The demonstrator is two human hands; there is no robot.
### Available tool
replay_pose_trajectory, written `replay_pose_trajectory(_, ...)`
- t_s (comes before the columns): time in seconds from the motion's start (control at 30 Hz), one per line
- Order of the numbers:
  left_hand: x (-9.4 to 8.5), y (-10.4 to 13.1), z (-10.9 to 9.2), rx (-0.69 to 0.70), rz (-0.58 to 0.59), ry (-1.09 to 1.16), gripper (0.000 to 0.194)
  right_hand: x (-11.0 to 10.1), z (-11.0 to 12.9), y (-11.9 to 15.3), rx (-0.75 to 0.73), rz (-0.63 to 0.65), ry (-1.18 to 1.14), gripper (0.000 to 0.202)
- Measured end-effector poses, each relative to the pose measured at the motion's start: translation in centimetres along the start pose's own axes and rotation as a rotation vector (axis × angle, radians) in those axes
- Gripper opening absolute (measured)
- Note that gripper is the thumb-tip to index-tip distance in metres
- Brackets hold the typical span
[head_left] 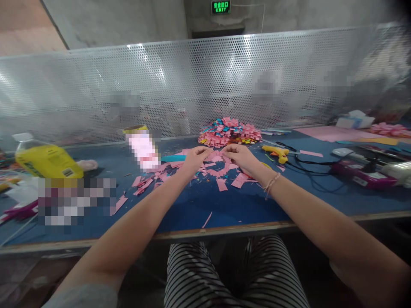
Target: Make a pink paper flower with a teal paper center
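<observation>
My left hand and my right hand face each other just above the blue table. Thumb and fingers are pinched on both, at the two ends of a small pink paper piece. Its exact shape is hard to make out against the scraps behind. Cut pink paper pieces lie scattered below and around my hands. Beyond them sits a heap of fringed pink, blue and yellow paper flowers. To the right of my right hand rests a yellow glue gun.
A propped lit phone and a yellow-labelled bottle stand left on the blue tabletop. Cables and a purple box lie right, before a tissue box. A perforated metal screen closes the back.
</observation>
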State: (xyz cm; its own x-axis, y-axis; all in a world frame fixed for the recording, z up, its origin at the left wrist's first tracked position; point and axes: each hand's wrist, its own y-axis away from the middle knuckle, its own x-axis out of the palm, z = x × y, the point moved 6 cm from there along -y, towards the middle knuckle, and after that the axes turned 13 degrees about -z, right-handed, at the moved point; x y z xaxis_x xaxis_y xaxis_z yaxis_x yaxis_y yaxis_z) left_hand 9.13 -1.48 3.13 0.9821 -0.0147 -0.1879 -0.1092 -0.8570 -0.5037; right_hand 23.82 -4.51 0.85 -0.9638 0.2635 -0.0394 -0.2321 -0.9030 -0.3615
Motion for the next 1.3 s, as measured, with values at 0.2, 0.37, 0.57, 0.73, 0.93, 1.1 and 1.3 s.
replay_pose_trajectory(0.2,0.0,0.1,-0.6,0.041,0.045,-0.045,0.016,0.0,-0.2,-0.1,-0.004,0.016,-0.007,0.010)
replay_pose_trajectory(0.37,0.1,0.4,-1.1,0.088,0.058,-0.088,0.016,0.2,-0.1,0.1,0.014,0.039,-0.009,0.010)
replay_pose_trajectory(0.57,0.0,0.4,-0.7,0.093,0.043,-0.099,0.012,0.4,-0.1,0.3,0.037,0.049,-0.044,0.012)
replay_pose_trajectory(0.73,0.0,0.3,-0.3,0.036,0.046,-0.104,0.011,0.5,0.0,0.3,0.050,0.051,-0.024,0.013)
replay_pose_trajectory(0.93,0.1,0.3,-0.9,0.048,0.083,-0.101,0.028,0.5,-0.2,0.3,0.060,0.044,0.009,0.014)
replay_pose_trajectory(1.1,0.3,0.4,-0.6,0.040,0.113,-0.150,0.020,0.6,-0.4,0.3,0.059,0.058,0.006,0.013)
replay_pose_trajectory(1.3,-0.5,-0.6,0.2,-0.054,0.062,-0.155,0.033,0.7,-0.7,0.6,0.193,0.037,-0.044,0.011)
